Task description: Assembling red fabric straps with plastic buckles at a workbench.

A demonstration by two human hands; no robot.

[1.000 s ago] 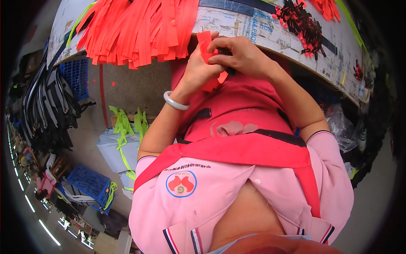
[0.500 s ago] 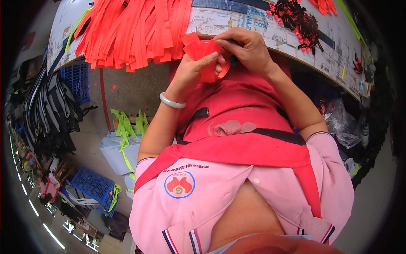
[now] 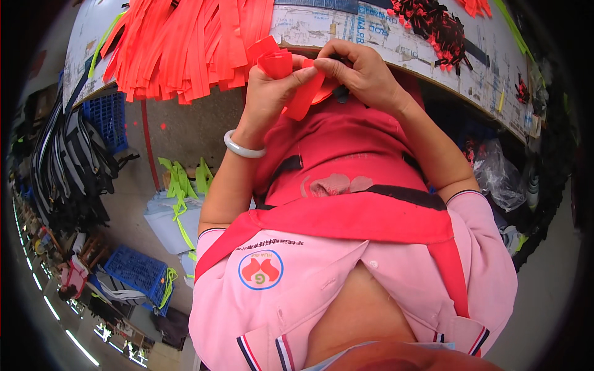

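A red fabric strip (image 3: 302, 100) is stretched between my two hands at the table's front edge, just above my red apron (image 3: 346, 142). My left hand (image 3: 270, 98) is closed round its folded left part, thumb on top, and red ends stick up past the fingers. With thumb and forefinger, my right hand (image 3: 366, 75) pinches the strip's upper right part. A small black piece (image 3: 340, 94) shows under the right fingers; whether it is joined to the strip I cannot tell. To the left of my hands, a thick bundle of red strips (image 3: 185, 52) hangs over the table edge.
On the worn white table (image 3: 309, 28), a heap of small black-and-red pieces (image 3: 436, 37) lies to the right. Black and grey straps (image 3: 71, 148) hang at the left, near a blue crate (image 3: 106, 120). A clear plastic bag (image 3: 498, 179) is under the table at right.
My hands have drawn apart, the left moving a little to the left. The red strip now spans the gap between them, where before it was bunched up.
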